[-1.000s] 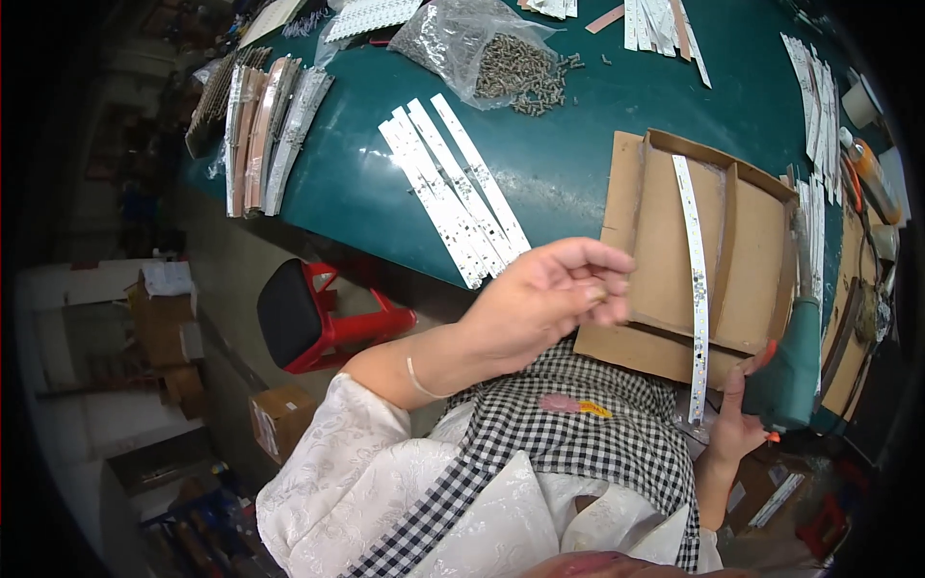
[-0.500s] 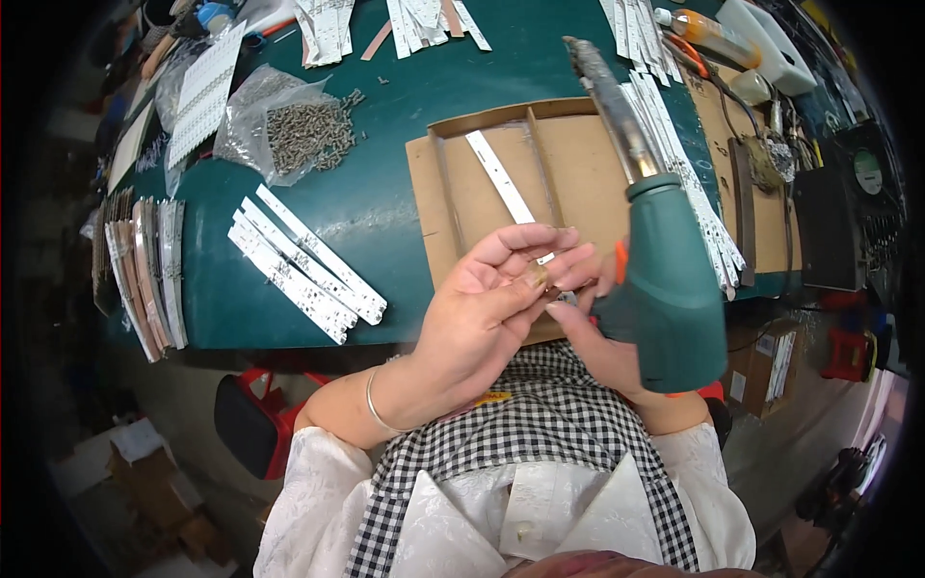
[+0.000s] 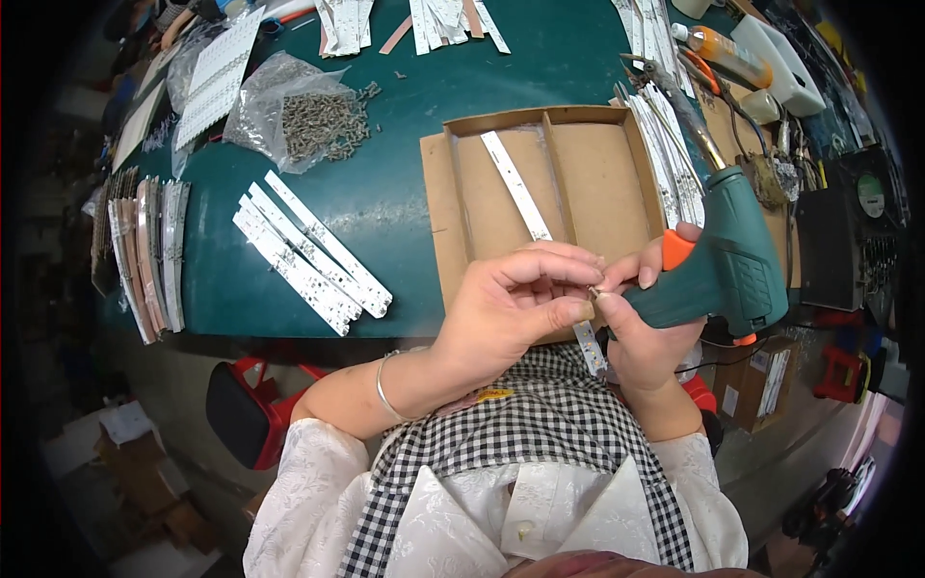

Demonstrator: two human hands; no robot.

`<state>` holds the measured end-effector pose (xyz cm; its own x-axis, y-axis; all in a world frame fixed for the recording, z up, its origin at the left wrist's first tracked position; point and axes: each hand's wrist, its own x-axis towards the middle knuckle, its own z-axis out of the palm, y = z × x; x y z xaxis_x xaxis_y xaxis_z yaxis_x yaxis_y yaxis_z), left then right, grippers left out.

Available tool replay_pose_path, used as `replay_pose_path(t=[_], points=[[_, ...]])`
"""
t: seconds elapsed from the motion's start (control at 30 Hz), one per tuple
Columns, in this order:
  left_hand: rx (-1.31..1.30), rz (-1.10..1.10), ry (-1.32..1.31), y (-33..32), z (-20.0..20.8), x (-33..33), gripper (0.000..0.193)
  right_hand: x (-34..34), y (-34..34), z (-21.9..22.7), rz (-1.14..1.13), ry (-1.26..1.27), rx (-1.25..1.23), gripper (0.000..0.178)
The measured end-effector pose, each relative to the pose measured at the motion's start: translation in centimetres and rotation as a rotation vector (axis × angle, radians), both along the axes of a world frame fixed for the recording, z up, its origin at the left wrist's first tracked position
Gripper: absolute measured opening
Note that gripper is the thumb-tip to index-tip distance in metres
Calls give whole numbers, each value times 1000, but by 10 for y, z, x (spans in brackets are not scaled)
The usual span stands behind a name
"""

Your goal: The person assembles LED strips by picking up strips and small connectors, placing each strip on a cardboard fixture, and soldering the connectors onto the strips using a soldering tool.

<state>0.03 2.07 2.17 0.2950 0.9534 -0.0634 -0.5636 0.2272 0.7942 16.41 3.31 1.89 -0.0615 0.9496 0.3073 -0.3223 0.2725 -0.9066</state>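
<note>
Green plastic shapes the gun-like tool (image 3: 747,246) gripped in the right hand (image 3: 655,337), which sits farther right than half a second ago, exposing more of the cardboard box (image 3: 607,173). The left hand's (image 3: 511,303) fingertips pinch against the right's; anything between is too small to tell. The white strip (image 3: 515,183) runs beneath them into the box's left compartment. Left of its edge, open tabletop (image 3: 400,193) stretches.

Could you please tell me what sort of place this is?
Probably an electronics workshop: the right hand holds a green gun-shaped tool, white circuit strips lie on the green bench, and small metal parts spill from a clear bag.
</note>
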Motion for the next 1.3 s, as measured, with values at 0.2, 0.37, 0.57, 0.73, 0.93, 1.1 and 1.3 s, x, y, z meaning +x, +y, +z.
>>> replay_pose_path(t=[0.2, 0.37, 0.57, 0.73, 0.93, 1.1, 1.3], points=[[146, 126, 129, 0, -2, -1, 14, -3, -4, -8, 40, 8, -56, 77], [293, 236, 358, 3, 2, -12, 15, -1, 0, -5, 15, -13, -62, 77], [582, 394, 663, 4, -7, -5, 41, 3, 4, 2, 91, -206, -57, 73], [797, 366, 891, 10, -1, -5, 51, 10, 0, -1, 207, -426, -90, 79], [683, 339, 808, 8, 0, -4, 51, 16, 3, -8, 210, -580, 74, 81], [604, 325, 839, 11, 4, -10, 28, 14, 4, -4, 179, -539, 119, 80], [564, 245, 783, 11, -1, -10, 12, 17, 3, -7, 144, -594, 132, 80]])
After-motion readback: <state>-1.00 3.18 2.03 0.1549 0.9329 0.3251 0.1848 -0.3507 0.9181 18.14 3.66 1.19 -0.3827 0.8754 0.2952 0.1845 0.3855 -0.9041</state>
